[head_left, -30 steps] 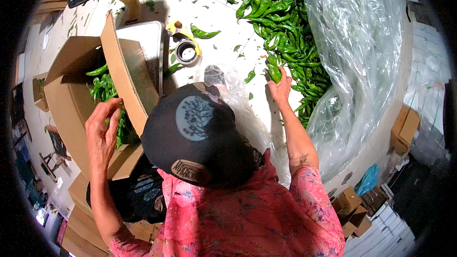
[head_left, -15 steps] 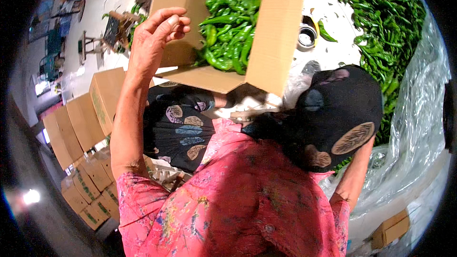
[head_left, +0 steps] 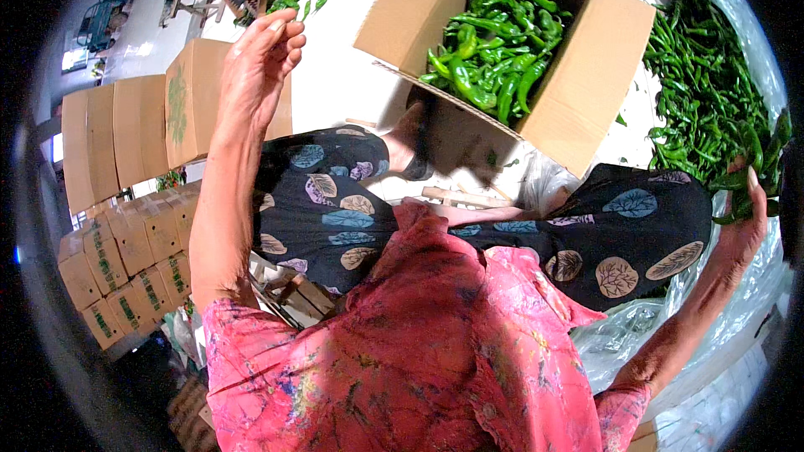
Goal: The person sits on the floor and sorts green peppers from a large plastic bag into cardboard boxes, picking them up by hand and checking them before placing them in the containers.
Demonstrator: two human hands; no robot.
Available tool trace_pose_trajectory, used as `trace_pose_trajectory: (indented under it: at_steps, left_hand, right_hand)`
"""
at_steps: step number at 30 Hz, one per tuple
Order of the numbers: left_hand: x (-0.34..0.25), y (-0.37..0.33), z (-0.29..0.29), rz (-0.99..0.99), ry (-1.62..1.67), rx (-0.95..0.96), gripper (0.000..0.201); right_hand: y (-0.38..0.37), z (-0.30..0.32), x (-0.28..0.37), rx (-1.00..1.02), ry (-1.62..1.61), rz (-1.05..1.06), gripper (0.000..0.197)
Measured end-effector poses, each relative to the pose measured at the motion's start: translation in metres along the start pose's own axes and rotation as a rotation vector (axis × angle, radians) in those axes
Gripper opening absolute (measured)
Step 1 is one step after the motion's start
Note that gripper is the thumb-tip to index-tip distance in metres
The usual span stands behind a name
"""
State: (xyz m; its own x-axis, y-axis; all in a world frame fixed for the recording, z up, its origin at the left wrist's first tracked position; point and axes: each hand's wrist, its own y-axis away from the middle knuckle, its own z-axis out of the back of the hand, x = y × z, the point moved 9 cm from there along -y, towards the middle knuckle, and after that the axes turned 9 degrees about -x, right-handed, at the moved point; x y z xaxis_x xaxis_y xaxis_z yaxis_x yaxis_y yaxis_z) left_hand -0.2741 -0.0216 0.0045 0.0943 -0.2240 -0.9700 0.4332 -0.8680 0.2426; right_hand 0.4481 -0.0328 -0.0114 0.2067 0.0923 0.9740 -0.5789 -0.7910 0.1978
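Evidently we are at the gathering step, our right hand (head_left: 745, 230) clutching long green peppers (head_left: 754, 151) by the pepper heap (head_left: 708, 75), our left hand (head_left: 261, 59) curled narrow with nothing visible in it, and the next move seemingly calls for a snug, gentle hold.

Green peppers (head_left: 735, 181): long, glossy, curved; gripped in right hand (head_left: 748, 230), just beside loose pepper pile (head_left: 708, 84), pods lying every direction.
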Motion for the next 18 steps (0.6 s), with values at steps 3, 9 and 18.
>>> trace_pose_trajectory:
  at_steps: [3,9,18]
  left_hand:
    - [-0.005,0.004,0.003,-0.004,-0.015,0.012,0.028]
    - [-0.066,0.016,-0.002,-0.087,-0.267,0.157,0.033]
    - [0.073,0.005,0.215,0.033,-0.03,-0.259,0.038]
  right_hand:
    - [0.021,-0.057,0.034,0.19,0.051,0.107,0.038]
    - [0.052,-0.172,0.059,0.323,0.049,0.133,0.041]
    - [0.121,-0.311,-0.067,0.509,-0.067,-0.463,0.034]
